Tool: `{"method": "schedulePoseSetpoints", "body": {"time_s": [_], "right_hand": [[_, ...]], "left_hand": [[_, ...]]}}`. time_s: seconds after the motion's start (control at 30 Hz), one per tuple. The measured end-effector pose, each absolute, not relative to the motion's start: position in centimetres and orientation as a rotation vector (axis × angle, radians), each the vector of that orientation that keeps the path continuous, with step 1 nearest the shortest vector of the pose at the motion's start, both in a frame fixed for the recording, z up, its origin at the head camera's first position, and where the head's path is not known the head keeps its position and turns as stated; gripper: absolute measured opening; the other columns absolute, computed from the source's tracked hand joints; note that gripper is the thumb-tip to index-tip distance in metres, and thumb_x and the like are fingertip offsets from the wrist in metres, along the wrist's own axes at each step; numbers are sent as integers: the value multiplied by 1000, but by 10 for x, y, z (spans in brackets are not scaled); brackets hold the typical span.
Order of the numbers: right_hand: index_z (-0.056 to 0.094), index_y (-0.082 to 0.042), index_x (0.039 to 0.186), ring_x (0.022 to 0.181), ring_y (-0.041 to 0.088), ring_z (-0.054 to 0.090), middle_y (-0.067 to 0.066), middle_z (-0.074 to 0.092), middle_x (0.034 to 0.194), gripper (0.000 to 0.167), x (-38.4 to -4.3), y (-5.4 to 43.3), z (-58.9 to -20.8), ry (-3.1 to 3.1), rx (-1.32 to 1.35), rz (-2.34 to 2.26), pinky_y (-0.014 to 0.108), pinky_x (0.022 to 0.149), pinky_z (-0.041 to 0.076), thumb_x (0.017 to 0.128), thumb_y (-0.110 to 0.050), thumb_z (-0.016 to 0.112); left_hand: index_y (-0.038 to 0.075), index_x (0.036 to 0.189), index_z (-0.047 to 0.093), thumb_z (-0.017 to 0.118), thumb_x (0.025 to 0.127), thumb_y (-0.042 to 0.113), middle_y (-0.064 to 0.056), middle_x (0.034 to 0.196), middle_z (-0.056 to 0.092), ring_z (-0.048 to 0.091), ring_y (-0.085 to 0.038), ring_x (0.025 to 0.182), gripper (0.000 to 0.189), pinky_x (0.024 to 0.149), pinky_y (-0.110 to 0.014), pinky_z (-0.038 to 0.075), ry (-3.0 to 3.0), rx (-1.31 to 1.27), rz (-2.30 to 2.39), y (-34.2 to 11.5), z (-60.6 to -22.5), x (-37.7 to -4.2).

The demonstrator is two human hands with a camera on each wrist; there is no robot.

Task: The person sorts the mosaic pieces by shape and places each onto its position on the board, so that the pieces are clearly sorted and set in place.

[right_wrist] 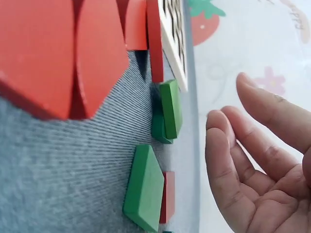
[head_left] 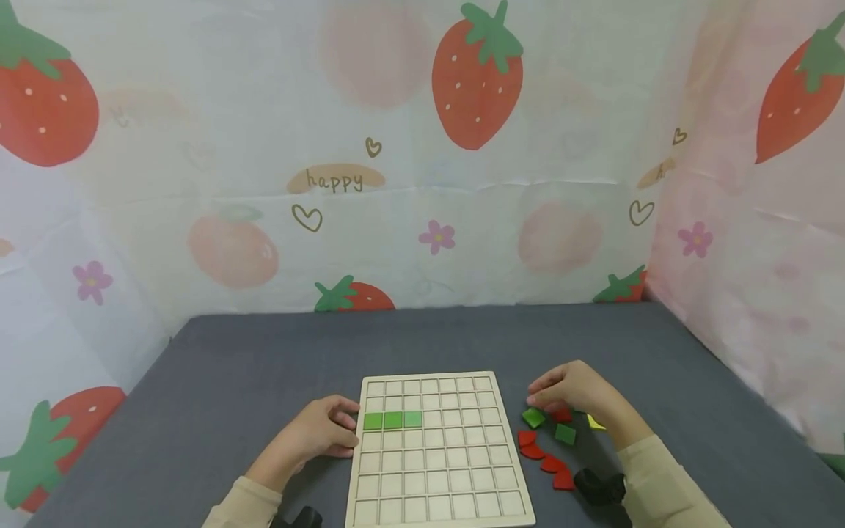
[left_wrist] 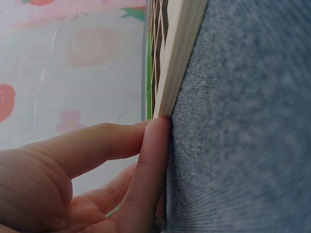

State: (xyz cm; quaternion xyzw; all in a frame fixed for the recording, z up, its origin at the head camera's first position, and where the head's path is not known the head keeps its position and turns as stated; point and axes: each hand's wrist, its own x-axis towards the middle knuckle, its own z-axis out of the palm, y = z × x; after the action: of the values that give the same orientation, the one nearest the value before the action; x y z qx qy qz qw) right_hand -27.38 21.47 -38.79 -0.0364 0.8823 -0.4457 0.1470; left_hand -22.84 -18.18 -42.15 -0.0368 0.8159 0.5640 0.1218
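Note:
A pale wooden grid board (head_left: 436, 460) lies on the table, with three green square tiles (head_left: 392, 420) side by side in one row at its left. My left hand (head_left: 321, 431) touches the board's left edge; in the left wrist view, fingertips (left_wrist: 158, 128) rest against its side. My right hand (head_left: 571, 386) hovers over loose pieces right of the board, nothing between thumb and fingers. Below it lie green squares (head_left: 565, 433), one tilted green tile (right_wrist: 171, 109) leaning on another, and a red piece (right_wrist: 167, 196). Some pieces are partly hidden by the hand.
Several red rounded pieces (head_left: 553, 463) lie in a string beside the board's right edge. A yellow piece (head_left: 595, 423) shows under the right wrist. Dark grey cloth (head_left: 264, 352) covers the table, and strawberry-printed curtains (head_left: 409, 161) stand behind and at both sides.

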Motion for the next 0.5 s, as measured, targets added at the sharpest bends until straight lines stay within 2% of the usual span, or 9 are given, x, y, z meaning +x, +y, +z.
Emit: {"method": "schedulePoseSetpoints", "body": {"time_s": [0.3,0.5], "right_hand": [[72,3,112,88,21,71,10,75,105,34,-273,220,-385,2508,-124,-1243,39,83,61,85,-16,78],[72,3,112,86,19,70,10,74,106,35,-276,221,-388,2519,-163,-1218,37,79,61,83,-16,79]], "left_hand": [[-11,129,53,70,77,-13,-12,92,54,61,-18,72,55,65,-33,62,2372,-82,1647,-186,-423,-229],[-12,129,52,70,77,-12,-12,92,55,61,-17,71,55,65,-33,63,2354,-29,1655,-188,-424,-230]]}}
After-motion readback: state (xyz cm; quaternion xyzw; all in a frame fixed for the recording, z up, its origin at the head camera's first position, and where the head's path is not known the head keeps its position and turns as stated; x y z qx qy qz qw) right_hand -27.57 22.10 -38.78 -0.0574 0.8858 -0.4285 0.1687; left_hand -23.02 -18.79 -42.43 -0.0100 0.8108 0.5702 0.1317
